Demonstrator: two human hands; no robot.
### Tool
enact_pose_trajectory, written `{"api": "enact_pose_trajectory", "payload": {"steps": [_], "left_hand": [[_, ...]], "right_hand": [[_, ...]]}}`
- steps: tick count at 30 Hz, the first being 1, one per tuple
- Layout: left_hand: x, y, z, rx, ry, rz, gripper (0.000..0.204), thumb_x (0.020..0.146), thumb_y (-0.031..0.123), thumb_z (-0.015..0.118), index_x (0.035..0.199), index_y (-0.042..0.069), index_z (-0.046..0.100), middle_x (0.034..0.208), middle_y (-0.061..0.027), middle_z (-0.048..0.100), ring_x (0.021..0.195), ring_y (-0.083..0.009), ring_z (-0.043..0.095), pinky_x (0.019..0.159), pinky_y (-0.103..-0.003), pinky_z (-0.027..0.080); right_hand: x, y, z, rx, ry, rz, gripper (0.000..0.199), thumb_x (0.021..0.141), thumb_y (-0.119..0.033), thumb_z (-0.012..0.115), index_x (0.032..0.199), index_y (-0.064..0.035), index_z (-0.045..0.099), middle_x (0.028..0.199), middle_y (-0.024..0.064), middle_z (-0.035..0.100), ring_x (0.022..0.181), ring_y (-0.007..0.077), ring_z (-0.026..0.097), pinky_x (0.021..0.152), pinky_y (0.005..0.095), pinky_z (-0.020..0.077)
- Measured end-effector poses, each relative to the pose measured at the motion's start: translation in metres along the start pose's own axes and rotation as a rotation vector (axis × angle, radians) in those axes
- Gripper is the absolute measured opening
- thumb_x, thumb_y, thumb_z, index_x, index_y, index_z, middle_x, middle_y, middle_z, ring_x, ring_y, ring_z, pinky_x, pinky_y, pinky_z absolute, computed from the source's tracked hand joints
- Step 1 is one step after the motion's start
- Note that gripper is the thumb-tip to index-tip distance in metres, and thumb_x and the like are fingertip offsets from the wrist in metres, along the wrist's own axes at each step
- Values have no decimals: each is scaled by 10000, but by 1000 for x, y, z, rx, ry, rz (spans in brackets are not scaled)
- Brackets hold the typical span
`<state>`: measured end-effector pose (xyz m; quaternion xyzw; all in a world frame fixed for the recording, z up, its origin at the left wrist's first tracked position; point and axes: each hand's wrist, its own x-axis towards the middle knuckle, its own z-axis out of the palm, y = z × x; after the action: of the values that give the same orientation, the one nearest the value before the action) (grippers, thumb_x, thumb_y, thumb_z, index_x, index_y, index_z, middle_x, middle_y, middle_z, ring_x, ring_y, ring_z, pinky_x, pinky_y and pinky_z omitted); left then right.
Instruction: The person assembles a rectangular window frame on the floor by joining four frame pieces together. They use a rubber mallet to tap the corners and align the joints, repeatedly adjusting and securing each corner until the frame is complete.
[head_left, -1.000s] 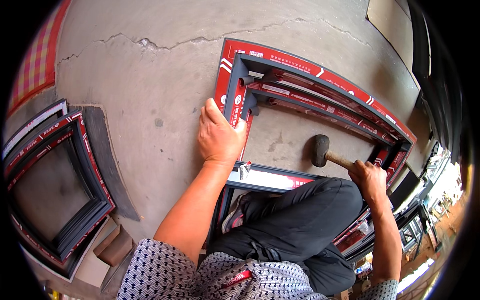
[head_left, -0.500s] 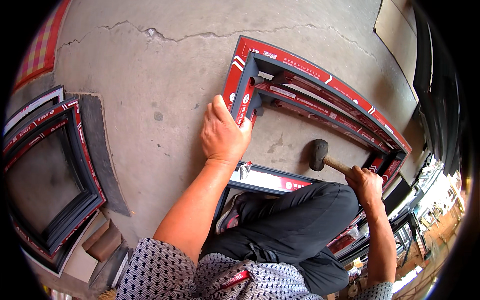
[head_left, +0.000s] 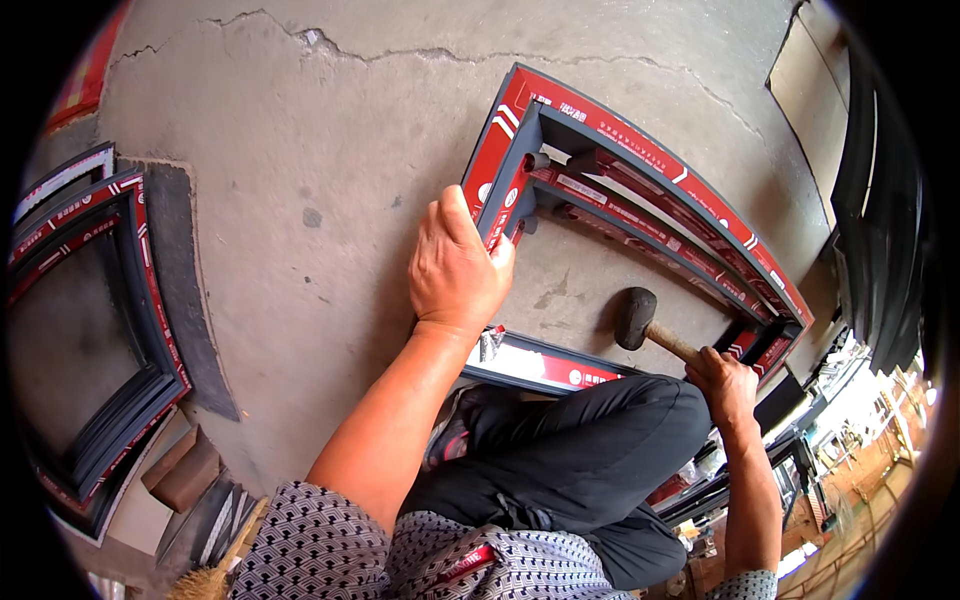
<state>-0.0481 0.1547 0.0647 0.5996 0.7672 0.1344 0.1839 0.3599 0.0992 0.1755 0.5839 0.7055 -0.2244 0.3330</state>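
A dark grey window frame (head_left: 640,120) with red protective film stands before me, tilted, its inner bars running across it. My left hand (head_left: 460,262) is closed around its left side bar. In my right hand (head_left: 728,385) I grip the wooden handle of a mallet, just above my bent knee. The mallet's black head (head_left: 634,318) hovers inside the frame's opening, apart from the bars. Along the near side lies a bar with white and red film (head_left: 540,362), partly hidden by my leg; a small crumpled wrapper (head_left: 491,343) sits at its left end.
Several finished-looking frames (head_left: 150,290) are stacked at the left, beside a brown block (head_left: 183,468). A broom's bristles (head_left: 205,582) show at the lower left. Long black strips (head_left: 880,230) and a pale board (head_left: 808,100) stand at the right. Clutter fills the lower right. The concrete floor (head_left: 300,150) is cracked.
The far left corner of the window frame has shifted right in the view, my left hand still on it. My right hand and the mallet have moved slightly lower.
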Motion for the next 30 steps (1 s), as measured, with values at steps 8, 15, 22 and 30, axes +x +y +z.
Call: {"api": "enact_pose_trajectory", "payload": {"steps": [8,15,22,30], "left_hand": [[-1,-3,1,-21,-66,-36,875,791,213,890,1471,-26,393,1242,-213,629,1130,-414,678,927,-493,593],[-1,-3,3,3,4,14,821,798,201,870,1444,-22,414,1118,-186,614,1009,-386,677,857,-477,589],[0,0,2,39,-17,-13,856,802,235,887,1456,-25,401,1181,-196,621,1071,-404,685,906,-476,596],[0,3,4,51,-42,-65,841,824,241,852,1481,-34,406,1315,-242,633,1194,-443,676,990,-513,576]], "right_hand": [[2,-3,-3,-20,-18,-4,313,939,-410,806,1049,-138,698,834,104,707,790,359,746,683,489,574],[2,-2,-5,-2,-21,-22,317,947,-411,798,1029,-128,680,825,106,698,784,364,740,679,490,571],[1,-3,-5,17,-17,-8,320,957,-402,792,1024,-111,677,840,112,696,782,366,735,678,489,568],[-2,3,2,39,4,11,318,955,-415,786,1046,-122,705,840,120,716,750,356,738,659,490,569]]}}
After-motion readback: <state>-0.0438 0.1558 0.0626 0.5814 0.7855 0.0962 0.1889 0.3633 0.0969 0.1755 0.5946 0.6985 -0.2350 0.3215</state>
